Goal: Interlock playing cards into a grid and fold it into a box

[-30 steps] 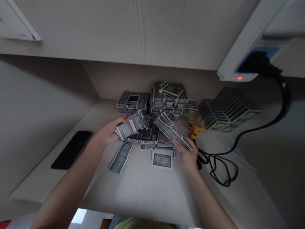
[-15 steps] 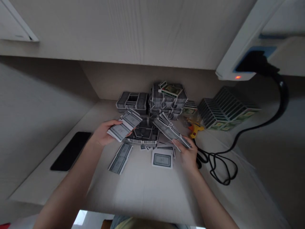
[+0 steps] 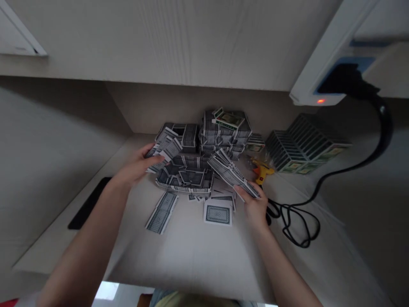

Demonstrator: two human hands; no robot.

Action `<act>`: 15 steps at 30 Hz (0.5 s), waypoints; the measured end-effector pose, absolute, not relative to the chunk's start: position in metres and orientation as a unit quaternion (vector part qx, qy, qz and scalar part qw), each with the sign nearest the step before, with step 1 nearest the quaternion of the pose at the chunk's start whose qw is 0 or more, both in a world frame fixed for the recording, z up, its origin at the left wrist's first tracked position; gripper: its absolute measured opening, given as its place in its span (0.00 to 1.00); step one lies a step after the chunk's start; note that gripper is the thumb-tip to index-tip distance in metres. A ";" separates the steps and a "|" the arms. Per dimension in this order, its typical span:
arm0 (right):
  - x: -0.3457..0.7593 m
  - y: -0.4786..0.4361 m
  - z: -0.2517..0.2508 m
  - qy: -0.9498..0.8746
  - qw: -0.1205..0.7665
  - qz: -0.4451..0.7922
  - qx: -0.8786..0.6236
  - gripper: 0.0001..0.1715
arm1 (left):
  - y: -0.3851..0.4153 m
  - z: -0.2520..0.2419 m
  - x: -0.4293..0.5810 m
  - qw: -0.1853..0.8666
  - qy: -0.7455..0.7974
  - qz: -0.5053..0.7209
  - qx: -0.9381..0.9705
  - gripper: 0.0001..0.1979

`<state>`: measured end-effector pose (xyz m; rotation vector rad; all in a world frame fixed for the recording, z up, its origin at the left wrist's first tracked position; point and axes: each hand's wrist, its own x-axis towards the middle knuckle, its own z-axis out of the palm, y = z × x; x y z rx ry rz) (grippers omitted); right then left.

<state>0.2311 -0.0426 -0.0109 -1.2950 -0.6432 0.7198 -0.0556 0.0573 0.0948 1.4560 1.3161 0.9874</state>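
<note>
My left hand [image 3: 139, 164] is closed on a fanned bundle of joined playing cards [image 3: 167, 148], raised at the left of an open box-like card structure [image 3: 184, 178]. My right hand [image 3: 254, 202] grips another bundle of playing-card strips [image 3: 230, 172], slanting up and left over the structure's right side. Between my arms a joined card strip [image 3: 162, 212] lies flat on the table. Loose playing cards [image 3: 218, 213], backs up, rest nearer my right hand. Small card scraps [image 3: 196, 198] lie in front of the structure.
Behind stand finished-looking card blocks [image 3: 223, 134], with an open card box [image 3: 229, 119] on top. At right are a yellow glue gun [image 3: 263, 170], its looped black cable [image 3: 300, 232] and stacked card packs [image 3: 306, 147]. A dark phone-like slab [image 3: 87, 209] lies left. A shelf panel [image 3: 191, 47] overhangs.
My left hand has moved up and left and turned, so its bundle now shows fanned edges and uncovers more of the open card structure. My right hand has barely shifted.
</note>
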 end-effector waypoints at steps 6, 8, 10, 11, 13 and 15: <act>0.233 -0.041 -0.012 -0.296 0.685 0.305 -0.591 0.20 | 0.060 0.089 -0.046 0.333 0.485 0.202 0.783 0.25; 0.234 -0.041 -0.012 -0.290 0.689 0.298 -0.594 0.20 | 0.056 0.083 -0.043 0.314 0.451 0.125 0.826 0.23; 0.235 -0.041 -0.012 -0.286 0.691 0.295 -0.594 0.21 | 0.052 0.079 -0.040 0.290 0.432 0.086 0.849 0.21; 0.235 -0.041 -0.011 -0.286 0.692 0.297 -0.592 0.22 | 0.051 0.078 -0.039 0.275 0.430 0.081 0.856 0.21; 0.234 -0.042 -0.010 -0.290 0.689 0.306 -0.590 0.21 | 0.050 0.076 -0.038 0.249 0.425 0.087 0.866 0.20; 0.234 -0.044 -0.009 -0.299 0.682 0.314 -0.589 0.20 | 0.050 0.077 -0.036 0.236 0.408 0.097 0.877 0.20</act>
